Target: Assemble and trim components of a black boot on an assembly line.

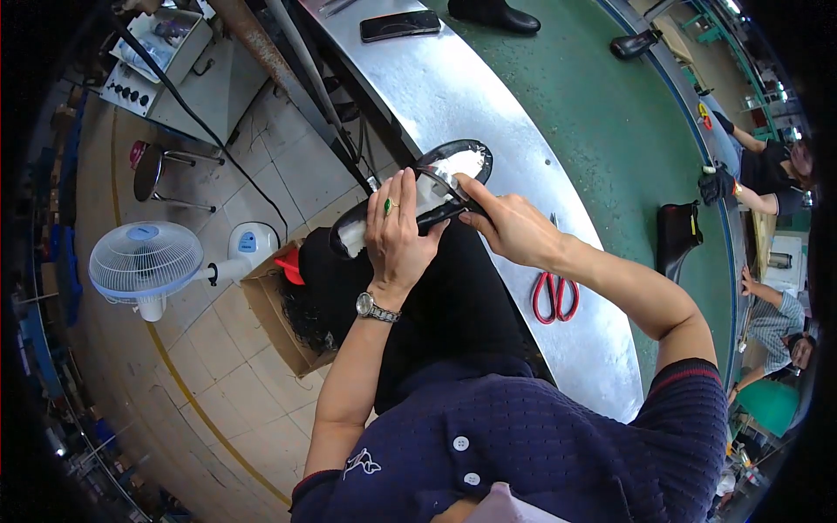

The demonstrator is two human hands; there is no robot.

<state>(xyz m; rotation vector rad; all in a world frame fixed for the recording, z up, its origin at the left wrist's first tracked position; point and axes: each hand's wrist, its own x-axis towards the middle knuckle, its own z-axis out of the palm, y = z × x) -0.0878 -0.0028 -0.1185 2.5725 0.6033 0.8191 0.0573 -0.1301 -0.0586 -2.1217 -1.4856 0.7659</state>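
Observation:
A black shoe point(433, 193) with a white inside lies slantwise over my lap, beside the edge of the metal table. My left hand point(399, 228) rests across its middle, fingers stretched close together and thumb at its near edge, holding it. On the shoe's right side, my right hand point(510, 222) is closed, thumb and fingers pinching near a dark strap-like strip; whether it grips that strip or a small tool is hidden. Scissors with red handles point(555, 297) lie on the table below my right hand.
On the metal table point(471, 87) lies a black phone point(400, 26). A green belt point(593, 131) beyond carries black boots point(678, 240). A white fan point(146, 261) and an open cardboard box point(283, 327) stand at left. Co-workers point(772, 166) sit across the belt.

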